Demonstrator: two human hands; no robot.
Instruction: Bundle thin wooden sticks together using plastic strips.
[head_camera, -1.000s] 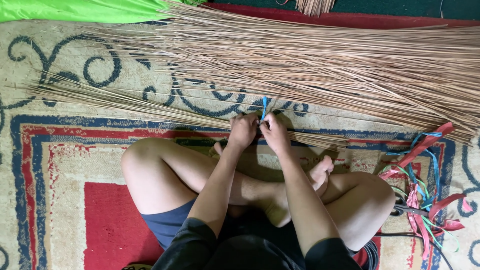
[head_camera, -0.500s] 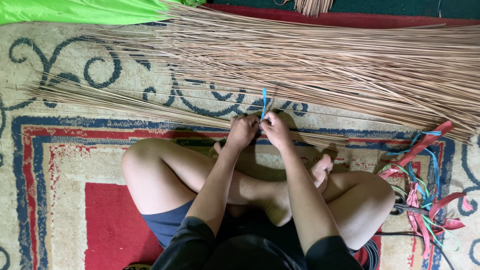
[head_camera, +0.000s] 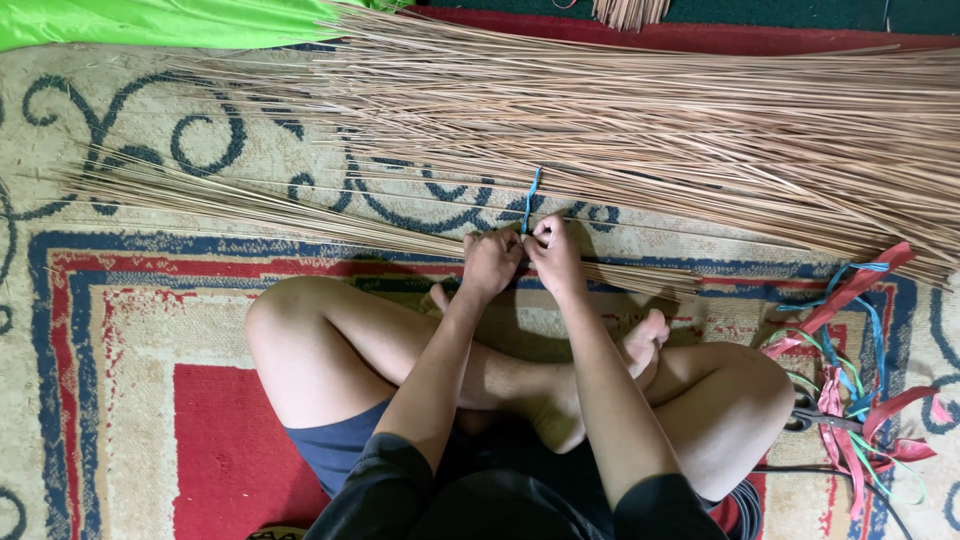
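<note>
You sit cross-legged on the rug (head_camera: 130, 330), knees spread, both forearms reaching out over your crossed feet toward the rug's far half. Your left hand (head_camera: 490, 265) and right hand (head_camera: 555, 258) sit side by side, nearly touching, on the small bundle (head_camera: 300, 215) of thin brown sticks that lies across the rug just past your feet, running from the left edge toward the right. Your right hand's fingers are pinched together on the blue strip (head_camera: 531, 200), which stands up from the bundle between your two hands and leans slightly toward the far edge. Your left hand is curled shut on the bundle right beside the strip; whether it also grips the strip cannot be told. Beyond the bundle, the big pile (head_camera: 700, 120) of the same sticks fans out across the far half of the rug, reaching the right edge. A green cloth (head_camera: 150, 20) lies at the far left corner. By your right knee, near the right edge, lies a tangle of ribbons (head_camera: 850, 390), red, blue and green.
</note>
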